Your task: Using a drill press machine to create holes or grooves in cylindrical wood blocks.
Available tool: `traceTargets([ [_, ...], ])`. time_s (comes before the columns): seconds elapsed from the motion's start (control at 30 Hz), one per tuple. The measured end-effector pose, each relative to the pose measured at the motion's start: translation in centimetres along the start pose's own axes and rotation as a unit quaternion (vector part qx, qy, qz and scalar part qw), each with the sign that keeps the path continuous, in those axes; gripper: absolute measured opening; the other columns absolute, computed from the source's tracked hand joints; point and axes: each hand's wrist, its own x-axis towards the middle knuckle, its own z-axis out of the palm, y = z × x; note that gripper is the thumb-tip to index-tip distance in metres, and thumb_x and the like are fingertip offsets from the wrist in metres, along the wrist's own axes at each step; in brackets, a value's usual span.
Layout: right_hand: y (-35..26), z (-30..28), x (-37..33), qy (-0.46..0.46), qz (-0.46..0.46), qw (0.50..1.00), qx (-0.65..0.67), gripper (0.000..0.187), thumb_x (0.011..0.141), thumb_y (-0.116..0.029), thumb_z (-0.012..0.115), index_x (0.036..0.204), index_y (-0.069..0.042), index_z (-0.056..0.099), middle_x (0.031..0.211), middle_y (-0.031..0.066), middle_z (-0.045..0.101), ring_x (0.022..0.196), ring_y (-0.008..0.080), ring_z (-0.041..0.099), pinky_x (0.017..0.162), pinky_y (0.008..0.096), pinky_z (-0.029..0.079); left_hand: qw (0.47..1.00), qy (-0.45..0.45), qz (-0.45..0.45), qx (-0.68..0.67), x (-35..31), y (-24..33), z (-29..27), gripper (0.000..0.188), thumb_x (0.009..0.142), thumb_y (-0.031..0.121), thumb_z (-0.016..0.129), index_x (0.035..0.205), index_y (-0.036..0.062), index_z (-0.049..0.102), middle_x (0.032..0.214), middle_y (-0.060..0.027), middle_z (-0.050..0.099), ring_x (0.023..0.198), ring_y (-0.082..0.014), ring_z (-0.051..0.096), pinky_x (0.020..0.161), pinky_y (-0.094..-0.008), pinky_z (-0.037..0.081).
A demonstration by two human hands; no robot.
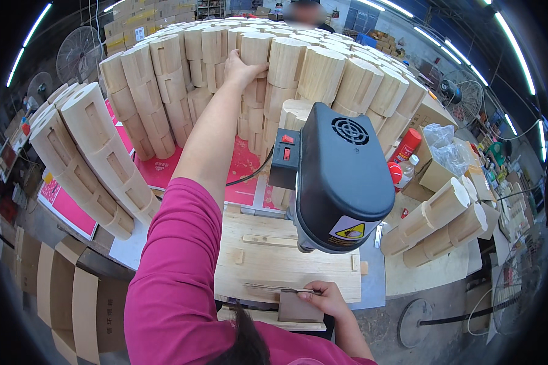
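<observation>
My left hand (242,70) reaches far forward, its thumb and fingers spread round the side of a pale wooden cylinder (257,47) on top of a stack. Low in front of me, my right hand (329,300) pinches the edge of a flat brown piece (301,308); its exact kind is unclear. That piece is by the front edge of a wooden work board (256,267) with thin strips fixed on it. Over the board hangs a black machine head (347,176) with red switches, a vent and a yellow warning label. It looks like a drill press.
Stacked wooden cylinders (323,73) crowd the far side, with more at the left (103,152) and right (438,219). A red spray can (408,144) and a plastic bottle (406,170) stand right of the machine. Cardboard boxes (73,298) lie lower left. A black cable (249,176) runs behind my arm.
</observation>
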Motion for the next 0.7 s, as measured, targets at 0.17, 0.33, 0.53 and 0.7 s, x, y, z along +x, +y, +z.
traceTargets([
  [0.17,0.0,-0.1,0.2,0.003,-0.01,1.0,-0.01,0.028,0.075,-0.024,0.071,0.082,0.001,0.064,0.066,0.0016,0.059,0.064,0.0075,0.049,0.06,0.0225,0.041,0.992,-0.042,-0.002,-0.121,0.6,-1.6,0.8,0.096,0.052,0.037,0.08,0.126,-0.0041,0.034,0.124,-0.0224,0.044,0.113,-0.0295,0.046,0.093,-0.0348,0.039],
  [0.33,-0.7,0.1,0.0,-0.001,0.002,1.0,-0.011,0.026,0.075,-0.024,0.07,0.082,0.0,0.064,0.066,0.0002,0.058,0.063,0.0066,0.049,0.058,0.0219,0.04,0.988,-0.013,0.022,-0.149,1.6,-2.4,1.4,0.095,0.054,0.032,0.081,0.127,-0.0041,0.031,0.121,-0.0196,0.047,0.108,-0.0248,0.05,0.088,-0.0316,0.043],
  [0.53,-0.3,0.1,-0.2,0.002,0.0,1.0,-0.009,0.023,0.076,-0.022,0.07,0.083,0.0,0.065,0.066,-0.001,0.057,0.062,0.0056,0.048,0.057,0.021,0.039,0.982,-0.03,-0.018,-0.186,2.4,-1.9,1.8,0.093,0.057,0.03,0.081,0.128,-0.0006,0.03,0.117,-0.0163,0.049,0.101,-0.0206,0.054,0.081,-0.0301,0.047],
  [0.7,-0.2,0.2,0.0,0.003,-0.005,1.0,0.004,0.024,0.075,-0.023,0.07,0.082,0.0,0.065,0.065,-0.001,0.057,0.062,0.0057,0.047,0.056,0.0214,0.039,0.967,-0.058,-0.039,-0.244,2.2,-1.8,1.4,0.099,0.05,0.036,0.083,0.127,-0.0026,0.034,0.123,-0.0197,0.047,0.111,-0.0257,0.048,0.092,-0.0336,0.041],
])
